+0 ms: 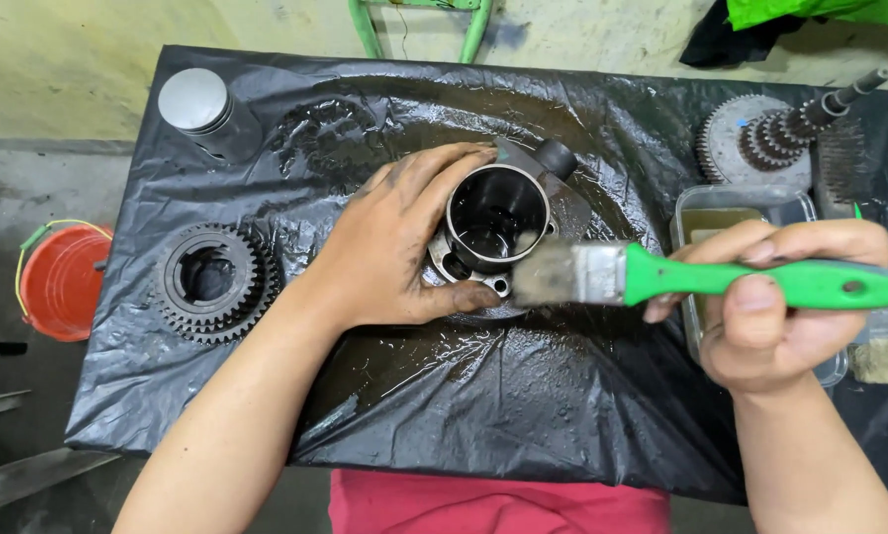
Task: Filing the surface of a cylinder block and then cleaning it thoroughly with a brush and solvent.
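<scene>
Right hand (775, 316), lower right and closest to the viewer: fingers (760, 242) curled shut around the green handle of a flat paintbrush (681, 277), thumb pressed on the handle's near side. The brush's long axis runs nearly level across the view, handle end to the right, metal ferrule and worn grey bristles pointing left; the bristle tips lie just beside the lower right rim of the cylinder.

Left hand (394, 247), centre: fingers spread partly open and wrapped around the left side of a dark metal engine cylinder (498, 222), fingertips on its upper edge and thumb against its lower flange. The cylinder stands with its open bore facing up toward the viewer, a short stub projecting from it to the upper right. It sits in the middle of the surface on a wet, oily black plastic sheet (483, 396).

Surroundings: a stacked gear cluster (211, 282) lies left of the hand; a grey piston (201, 109) stands at the upper left corner; a toothed gear shaft (790, 133) lies at the upper right; a clear plastic tub (736, 213) of brownish liquid sits behind the right hand. An orange bucket (63, 282) stands on the floor at left.
</scene>
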